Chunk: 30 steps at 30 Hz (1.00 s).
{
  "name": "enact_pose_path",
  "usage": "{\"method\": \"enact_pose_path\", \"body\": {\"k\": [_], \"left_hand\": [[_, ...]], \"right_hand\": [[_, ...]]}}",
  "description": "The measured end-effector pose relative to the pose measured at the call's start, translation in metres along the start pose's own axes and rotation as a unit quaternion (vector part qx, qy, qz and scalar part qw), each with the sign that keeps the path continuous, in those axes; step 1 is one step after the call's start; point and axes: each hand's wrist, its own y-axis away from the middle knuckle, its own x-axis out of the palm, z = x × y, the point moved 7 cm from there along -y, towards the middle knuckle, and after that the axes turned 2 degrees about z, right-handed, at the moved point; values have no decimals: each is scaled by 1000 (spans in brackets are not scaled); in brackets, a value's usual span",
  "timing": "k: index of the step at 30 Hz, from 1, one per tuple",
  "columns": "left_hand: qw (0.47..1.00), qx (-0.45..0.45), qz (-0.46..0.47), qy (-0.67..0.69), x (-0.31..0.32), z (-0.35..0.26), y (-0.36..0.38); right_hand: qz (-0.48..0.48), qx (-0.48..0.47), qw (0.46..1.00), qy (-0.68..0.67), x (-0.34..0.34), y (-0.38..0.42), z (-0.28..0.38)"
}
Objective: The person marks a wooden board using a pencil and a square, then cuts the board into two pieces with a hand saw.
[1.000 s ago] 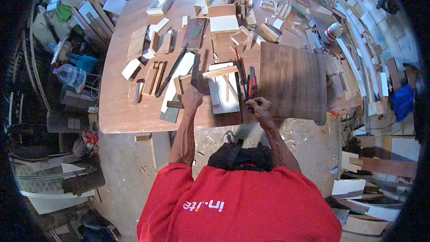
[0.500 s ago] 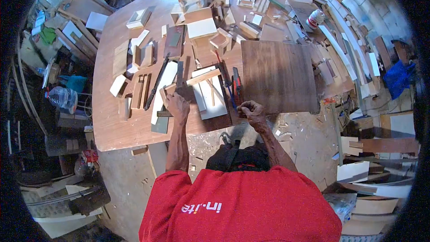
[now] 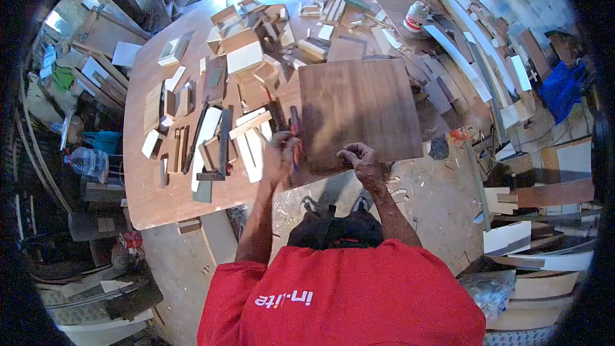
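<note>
My left hand (image 3: 279, 154) is smeared by motion beside the red-handled tools (image 3: 295, 131), so I cannot see whether it holds anything. Thumb and fingertips pressed together, my right hand (image 3: 362, 161) hovers at the near edge of a dark brown wooden panel (image 3: 359, 106); whatever is in that pinch, if anything, is too small to name. Left of my left hand lies a white board (image 3: 248, 154) with a light wooden strip (image 3: 250, 124) across it. Farther left, a small wooden block (image 3: 209, 154) rests by a dark metal square (image 3: 224, 144).
Small wooden boxes (image 3: 237, 41) and offcuts crowd the far side of the table (image 3: 157, 198). A white bottle with a red label (image 3: 416, 17) stands at the back right. Long boards (image 3: 458, 64) line the right wall. Wood scraps litter the floor (image 3: 429, 211).
My left hand has left the small wooden block and moved right, toward the red-handled tools. My right hand stays pinched near the panel's edge. The view has turned right, shifting the table leftward.
</note>
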Motion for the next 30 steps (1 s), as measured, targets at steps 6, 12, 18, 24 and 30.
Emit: {"method": "enact_pose_path", "body": {"k": [6,12,18,24,30], "left_hand": [[932,-229,115,256,149,-47,9],[861,-275,114,414,209,-52,15],[846,-302,104,428,225,-59,15],[839,-293,157,431,242,-63,4],[900,-253,163,315,261,-53,-23]], "right_hand": [[145,80,986,5,-37,33,29],[139,49,989,-14,-80,45,30],[102,3,994,36,-108,39,29],[139,81,982,-93,-120,36,28],[185,97,912,-352,-123,15,57]]}}
